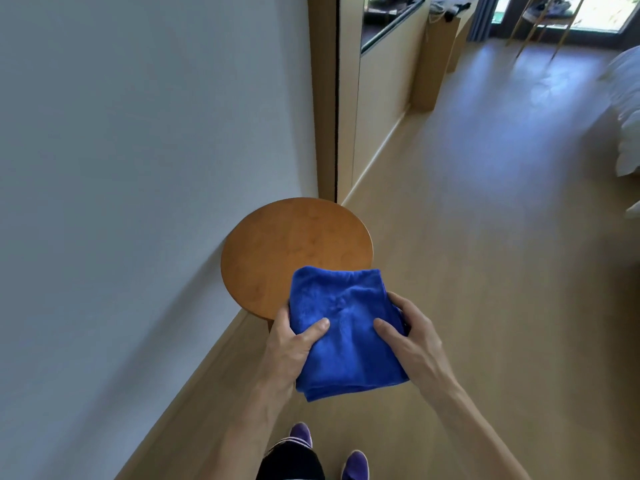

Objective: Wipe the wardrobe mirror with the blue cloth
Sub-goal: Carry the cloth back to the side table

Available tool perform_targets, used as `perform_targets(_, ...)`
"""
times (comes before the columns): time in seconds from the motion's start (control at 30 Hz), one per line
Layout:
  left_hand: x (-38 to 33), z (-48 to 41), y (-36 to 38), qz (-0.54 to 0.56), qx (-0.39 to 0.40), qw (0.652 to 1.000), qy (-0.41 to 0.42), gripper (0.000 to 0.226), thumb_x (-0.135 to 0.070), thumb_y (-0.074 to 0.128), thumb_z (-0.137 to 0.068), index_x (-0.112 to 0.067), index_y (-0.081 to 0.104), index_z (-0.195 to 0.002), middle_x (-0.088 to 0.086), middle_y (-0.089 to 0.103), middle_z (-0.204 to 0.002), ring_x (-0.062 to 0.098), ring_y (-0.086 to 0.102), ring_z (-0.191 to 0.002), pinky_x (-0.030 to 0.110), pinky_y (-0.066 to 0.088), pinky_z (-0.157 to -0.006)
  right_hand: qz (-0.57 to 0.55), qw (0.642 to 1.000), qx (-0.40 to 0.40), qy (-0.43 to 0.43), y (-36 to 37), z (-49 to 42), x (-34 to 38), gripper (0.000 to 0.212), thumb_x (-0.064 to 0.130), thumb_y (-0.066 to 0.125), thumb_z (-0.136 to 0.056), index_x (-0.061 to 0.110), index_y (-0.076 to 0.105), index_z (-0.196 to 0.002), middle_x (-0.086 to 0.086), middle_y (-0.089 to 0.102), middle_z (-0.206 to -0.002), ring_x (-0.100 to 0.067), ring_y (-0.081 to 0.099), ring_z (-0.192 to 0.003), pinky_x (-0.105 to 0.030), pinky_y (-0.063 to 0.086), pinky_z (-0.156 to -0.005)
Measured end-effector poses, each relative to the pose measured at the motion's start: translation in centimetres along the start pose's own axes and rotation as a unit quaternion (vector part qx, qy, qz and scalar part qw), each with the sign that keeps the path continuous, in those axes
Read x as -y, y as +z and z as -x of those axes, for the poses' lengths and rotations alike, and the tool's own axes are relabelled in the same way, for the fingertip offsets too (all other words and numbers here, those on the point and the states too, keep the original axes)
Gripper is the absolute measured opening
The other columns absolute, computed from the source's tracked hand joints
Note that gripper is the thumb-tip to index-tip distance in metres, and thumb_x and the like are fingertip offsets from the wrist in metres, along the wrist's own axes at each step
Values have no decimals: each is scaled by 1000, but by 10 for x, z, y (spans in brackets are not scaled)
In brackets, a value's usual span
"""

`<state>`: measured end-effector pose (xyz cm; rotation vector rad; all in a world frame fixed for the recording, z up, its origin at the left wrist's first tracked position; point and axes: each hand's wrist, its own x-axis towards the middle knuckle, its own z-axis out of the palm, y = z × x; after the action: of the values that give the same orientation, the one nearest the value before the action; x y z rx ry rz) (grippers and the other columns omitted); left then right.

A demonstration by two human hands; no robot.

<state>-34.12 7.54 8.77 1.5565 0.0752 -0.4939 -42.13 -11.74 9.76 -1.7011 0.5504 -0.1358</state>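
Observation:
A folded blue cloth (343, 327) is held flat between both hands in front of me, its far edge over the near rim of a round wooden stool. My left hand (289, 348) grips its left side with the thumb on top. My right hand (412, 336) grips its right side the same way. Ahead on the left, past a wooden frame, stands a tall narrow panel (348, 109) that may be the wardrobe mirror, seen edge-on; I cannot tell for certain.
The round wooden stool (291, 247) stands against the pale wall (138, 168) on my left. Light wood floor (485, 271) stretches ahead to a bright window. A white bed edge (627, 109) is at the right. A wall-mounted screen (388, 19) hangs further along.

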Motion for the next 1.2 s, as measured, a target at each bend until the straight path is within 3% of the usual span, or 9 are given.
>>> perform_targets(0.27, -1, -70, 32, 14, 2, 1000, -15, 64, -35, 85, -70, -27, 57, -127, 0, 74, -117, 21, 74, -103, 48, 60, -91, 26, 999, -4, 27, -19, -76, -7, 42, 17, 68, -93, 37, 59, -128, 26, 67, -110, 15, 61, -95, -2, 46, -71)
perform_targets(0.37, -4, -104, 41, 35, -7, 999, -21, 64, -31, 84, -71, -23, 57, -128, 2, 74, -117, 22, 74, -103, 48, 60, -90, 47, 998, 10, 33, -22, -116, -2, 43, 17, 68, -92, 34, 60, -131, 22, 68, -114, 7, 64, -101, -12, 50, -81)
perform_targets(0.43, -8, -129, 46, 51, -13, 998, -22, 61, -28, 82, -73, -21, 57, -128, 4, 74, -116, 22, 75, -101, 44, 62, -86, 66, 997, 25, 31, -23, -148, 5, 44, 18, 67, -92, 35, 59, -133, 20, 68, -117, 1, 64, -106, -19, 51, -85)
perform_targets(0.57, -24, -177, 50, 68, -19, 997, -24, 45, -17, 80, -87, -24, 58, -126, -1, 76, -113, 20, 75, -100, 39, 62, -82, 97, 994, 47, 29, -21, -207, 24, 47, 23, 67, -93, 34, 56, -137, 19, 65, -122, -1, 63, -109, -16, 48, -82)
perform_targets(0.73, -49, -225, 47, 66, -25, 997, -12, 43, -21, 79, -88, -29, 58, -124, -12, 76, -107, 12, 75, -96, 22, 60, -69, 118, 991, 58, 10, -11, -267, 41, 48, 27, 68, -93, 33, 54, -139, 16, 62, -127, -5, 60, -114, -22, 49, -90)
perform_targets(1.07, -51, -260, 18, 96, -142, 984, -48, 40, -23, 78, -88, -32, 57, -121, -16, 75, -101, 5, 74, -92, 17, 57, -65, 173, 964, 204, -11, 39, -354, 53, 44, 27, 67, -95, 41, 52, -135, 24, 58, -122, 2, 59, -108, -11, 43, -76)
perform_targets(1.2, -48, -274, 19, 100, -198, 972, -72, 41, -24, 80, -86, -35, 57, -118, -17, 75, -101, 2, 73, -91, 17, 56, -66, 187, 947, 261, -5, 53, -391, 47, 44, 27, 68, -95, 36, 53, -135, 20, 58, -124, 0, 58, -108, -16, 47, -80)
